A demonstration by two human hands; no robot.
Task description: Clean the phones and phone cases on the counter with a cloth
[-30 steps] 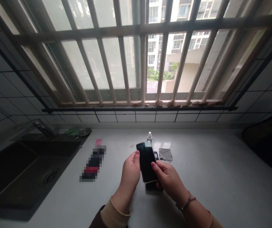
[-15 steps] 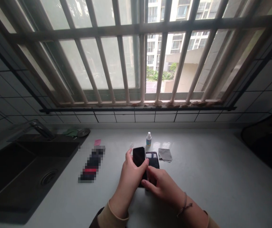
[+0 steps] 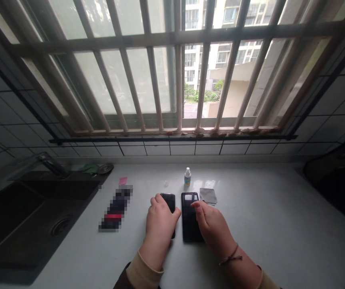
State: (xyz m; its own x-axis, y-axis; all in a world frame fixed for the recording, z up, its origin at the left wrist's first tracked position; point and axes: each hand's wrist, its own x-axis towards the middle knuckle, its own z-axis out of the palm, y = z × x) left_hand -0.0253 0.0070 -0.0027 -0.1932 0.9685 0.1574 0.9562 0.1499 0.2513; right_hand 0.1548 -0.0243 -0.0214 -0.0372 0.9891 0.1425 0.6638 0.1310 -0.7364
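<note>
Left hand (image 3: 160,216): palm down over a black smartphone (image 3: 169,204), its fingers (image 3: 159,199) curled narrowly across the phone's body, the thumb on the 3 o'clock side. Most of the phone is hidden beneath the hand.

Right hand (image 3: 213,224): fingers (image 3: 195,204) stretched out rather than gripping, with the tips lying on a black phone-sized slab (image 3: 189,224). A braided cord bracelet (image 3: 230,259) circles the wrist.

Slab: flat on the white counter (image 3: 250,208), at 3 o'clock from the smartphone and just beside it, not touching. A pale square cutout shows near its top-left corner. I cannot tell whether it is a phone back or a case.

Handling: both probably feel light and stiff. The smartphone's glass is likely slick and easily scratched or cracked, so the long side edges look like the safest hold. The slab lies flat, so its edges may be hard to lift from the counter.

Nearby, clock taken from the smartphone, 12 toward the window: a small dropper bottle (image 3: 187,176) at 1 o'clock, a grey cloth (image 3: 208,196) at 2, a pink sticky note (image 3: 123,180) at 10, and a pixelated, unreadable object (image 3: 115,208) at 9.

Beyond: a dark steel sink (image 3: 40,224) farther out at 9, under a barred window (image 3: 160,80).
</note>
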